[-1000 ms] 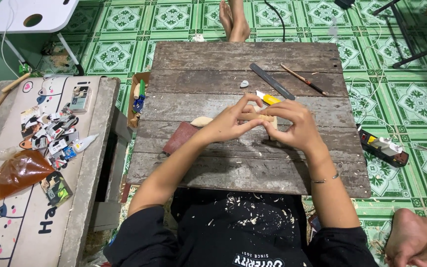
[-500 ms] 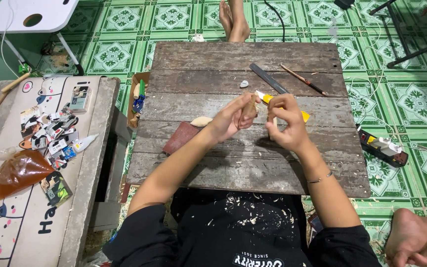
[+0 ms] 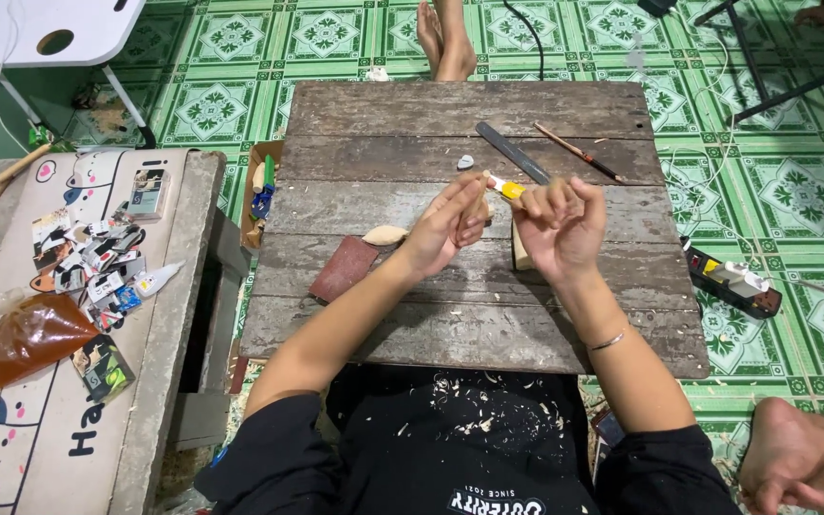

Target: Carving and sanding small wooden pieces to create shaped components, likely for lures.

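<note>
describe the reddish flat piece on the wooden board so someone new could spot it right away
Start at the weathered grey plank board in front of the person. Just left of the left hand and forearm lies a flat, rectangular, reddish-brown block, set at a slant. A small pale wood sliver is at its upper corner; the block is the only dark red thing on the board.

Board: near strip and left half bare, open to a hand, save a red block and pale chip lying just left of the left hand. Far strip bare at left; toward the right it carries a small grey piece, a ruler and a pencil, close together beyond the right hand. Left edge flanked by a box of tools and a side table; right edge by a black tool on the floor.
</note>
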